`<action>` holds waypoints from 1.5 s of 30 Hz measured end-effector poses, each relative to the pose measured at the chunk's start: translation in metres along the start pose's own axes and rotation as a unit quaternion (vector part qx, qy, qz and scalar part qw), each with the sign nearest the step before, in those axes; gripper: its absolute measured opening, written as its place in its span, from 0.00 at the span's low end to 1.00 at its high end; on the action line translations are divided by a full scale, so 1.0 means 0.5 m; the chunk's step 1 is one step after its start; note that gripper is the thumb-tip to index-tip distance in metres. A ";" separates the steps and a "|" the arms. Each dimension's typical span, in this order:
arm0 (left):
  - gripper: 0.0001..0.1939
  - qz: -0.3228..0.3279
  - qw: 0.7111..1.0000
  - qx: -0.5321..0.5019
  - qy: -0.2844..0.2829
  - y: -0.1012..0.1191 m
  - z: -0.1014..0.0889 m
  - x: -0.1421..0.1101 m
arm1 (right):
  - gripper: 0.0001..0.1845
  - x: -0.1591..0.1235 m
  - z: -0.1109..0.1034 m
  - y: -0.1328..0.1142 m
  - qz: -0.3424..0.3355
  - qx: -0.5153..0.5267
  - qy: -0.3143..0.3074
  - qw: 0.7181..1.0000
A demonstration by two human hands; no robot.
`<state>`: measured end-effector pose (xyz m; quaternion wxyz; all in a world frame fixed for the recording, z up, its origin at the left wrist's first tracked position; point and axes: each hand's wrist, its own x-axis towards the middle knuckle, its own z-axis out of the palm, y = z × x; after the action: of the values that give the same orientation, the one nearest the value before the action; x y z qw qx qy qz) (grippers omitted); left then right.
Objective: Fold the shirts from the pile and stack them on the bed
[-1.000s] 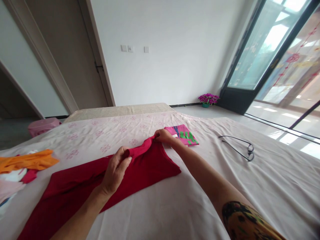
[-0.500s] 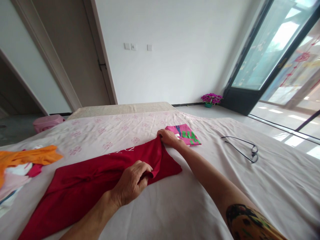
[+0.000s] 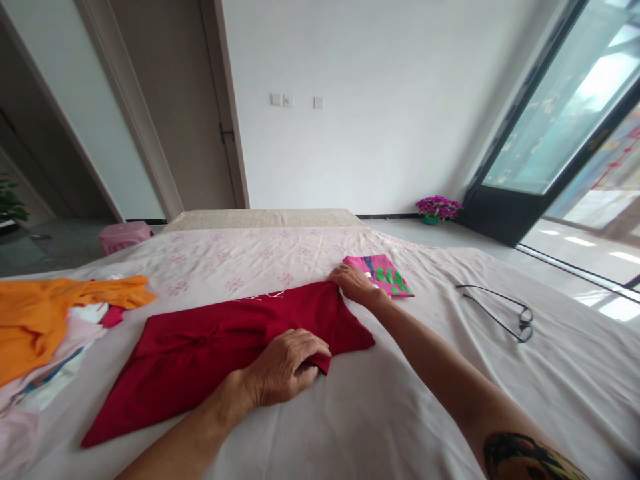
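A dark red shirt (image 3: 200,360) with white lettering along its far edge lies folded lengthwise across the bed. My left hand (image 3: 287,367) is on its near side, fingers curled over a folded-in flap with the thumb underneath. At the far right corner of the shirt, my right hand (image 3: 353,283) has its fingers closed on the cloth, the tips partly hidden. Just beyond that hand is a small folded pink garment (image 3: 387,277) with green and blue print.
A loose heap of clothes, with an orange garment (image 3: 35,320) on top, lies at the left. Black-framed glasses (image 3: 523,320) rest on the pale sheet (image 3: 400,400) at the right. Past the bed stand a pink stool (image 3: 125,235) and purple flowers (image 3: 439,207).
My left hand has brought the lifted edge of the red shirt down and rightward, so the flap lies flatter. The right hand stays at the far corner, lower on the cloth. The view has turned left.
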<state>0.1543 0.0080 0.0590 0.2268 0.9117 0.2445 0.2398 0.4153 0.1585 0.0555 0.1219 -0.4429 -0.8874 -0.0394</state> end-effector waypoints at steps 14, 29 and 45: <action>0.18 -0.331 0.905 0.214 0.159 -0.200 -0.249 -0.312 | 0.14 -0.113 -0.074 -0.206 0.112 0.141 0.028 0.983; 0.11 -0.348 0.897 0.239 0.133 -0.184 -0.222 -0.317 | 0.18 -0.141 -0.049 -0.197 0.219 0.141 -0.001 0.966; 0.17 -0.383 0.909 0.128 0.098 -0.069 -0.078 -0.055 | 0.23 -0.098 -0.020 -0.214 0.286 0.488 0.089 0.819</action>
<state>0.1001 0.0312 0.0620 0.1569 0.7411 0.6247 0.1896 0.3601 0.0539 0.0569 0.4067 -0.5540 -0.6087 0.3964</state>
